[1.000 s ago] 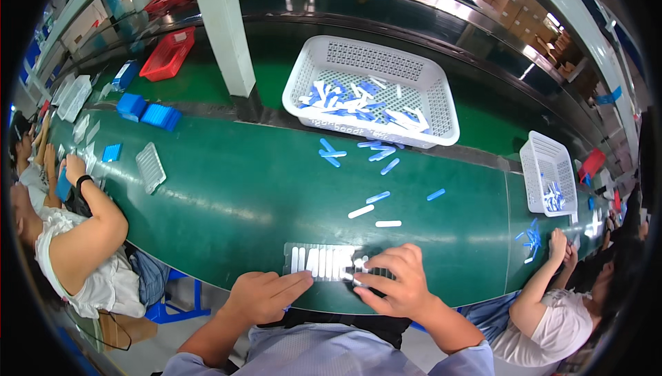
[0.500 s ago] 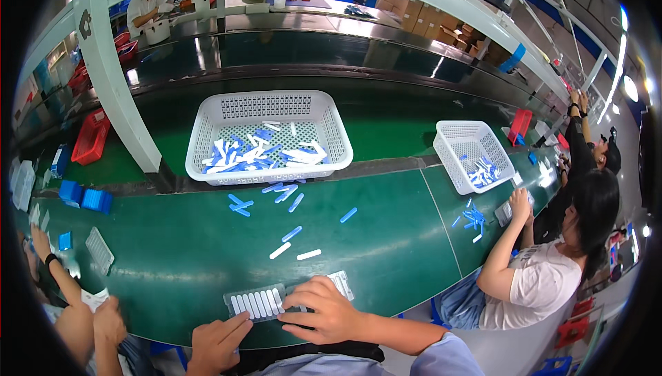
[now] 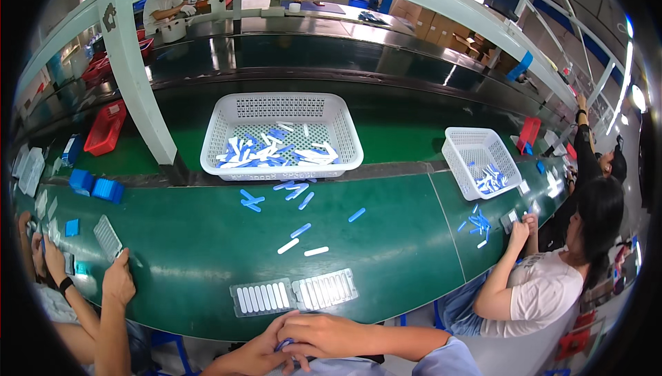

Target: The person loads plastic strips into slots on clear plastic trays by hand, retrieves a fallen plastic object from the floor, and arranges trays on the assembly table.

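A single head-worn fisheye view looks steeply down and forward from above the near edge of the green surface (image 3: 207,252). The person's own hands (image 3: 303,341) sit close at the bottom edge; the white basket (image 3: 281,134) lies farther off, mid-frame. Edges curve toward the dark rim.

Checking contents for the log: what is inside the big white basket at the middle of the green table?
The white basket holds loose blue and white strips; anything beneath the pile is covered.
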Available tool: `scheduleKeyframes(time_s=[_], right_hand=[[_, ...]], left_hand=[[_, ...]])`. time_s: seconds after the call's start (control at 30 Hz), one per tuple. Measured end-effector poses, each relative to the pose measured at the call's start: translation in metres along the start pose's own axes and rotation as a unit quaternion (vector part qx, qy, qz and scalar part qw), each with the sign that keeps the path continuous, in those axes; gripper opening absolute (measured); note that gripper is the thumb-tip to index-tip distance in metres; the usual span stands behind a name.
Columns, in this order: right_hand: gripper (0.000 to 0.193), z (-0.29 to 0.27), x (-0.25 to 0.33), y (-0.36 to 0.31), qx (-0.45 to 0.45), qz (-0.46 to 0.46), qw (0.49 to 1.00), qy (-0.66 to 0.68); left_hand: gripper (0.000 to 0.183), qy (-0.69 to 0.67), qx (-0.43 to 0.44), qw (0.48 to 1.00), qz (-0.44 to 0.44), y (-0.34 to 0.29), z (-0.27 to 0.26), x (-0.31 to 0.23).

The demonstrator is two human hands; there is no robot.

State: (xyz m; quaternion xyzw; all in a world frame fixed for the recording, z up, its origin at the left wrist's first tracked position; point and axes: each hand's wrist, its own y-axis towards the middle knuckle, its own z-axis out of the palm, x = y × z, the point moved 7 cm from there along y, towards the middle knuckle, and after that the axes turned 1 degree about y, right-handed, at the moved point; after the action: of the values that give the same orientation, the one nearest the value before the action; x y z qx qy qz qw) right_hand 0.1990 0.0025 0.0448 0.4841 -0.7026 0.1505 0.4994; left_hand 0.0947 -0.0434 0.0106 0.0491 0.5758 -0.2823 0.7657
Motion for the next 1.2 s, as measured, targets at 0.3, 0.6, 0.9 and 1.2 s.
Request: scheduleKeyframes(time_s=[0.3, 0.6, 0.9, 1.2], right_hand=[[0.016, -0.044, -0.003, -0.006, -0.051, 0.135, 0.989, 0.036], [0.031, -0.041, 0.004, 0.004, -0.095, 0.035, 0.990, -0.096], [0.042, -0.027, -0.038, 0.107, 0.036, -0.063, 0.959, -0.275], [0.052, -0.013, -0.105, 0.174, 0.041, -0.080, 0.887, -0.454]], left_hand=[[0.029, 0.066, 0.023, 0.997, 0.017, 0.015, -0.007, -0.012], [0.026, 0.205, 0.064, 0.975, -0.059, 0.001, -0.016, -0.010], [0.025, 0.199, -0.161, 0.965, 0.063, -0.029, -0.067, -0.012], [0.025, 0.175, -0.182, 0.964, 0.083, -0.034, -0.074, 0.002]])
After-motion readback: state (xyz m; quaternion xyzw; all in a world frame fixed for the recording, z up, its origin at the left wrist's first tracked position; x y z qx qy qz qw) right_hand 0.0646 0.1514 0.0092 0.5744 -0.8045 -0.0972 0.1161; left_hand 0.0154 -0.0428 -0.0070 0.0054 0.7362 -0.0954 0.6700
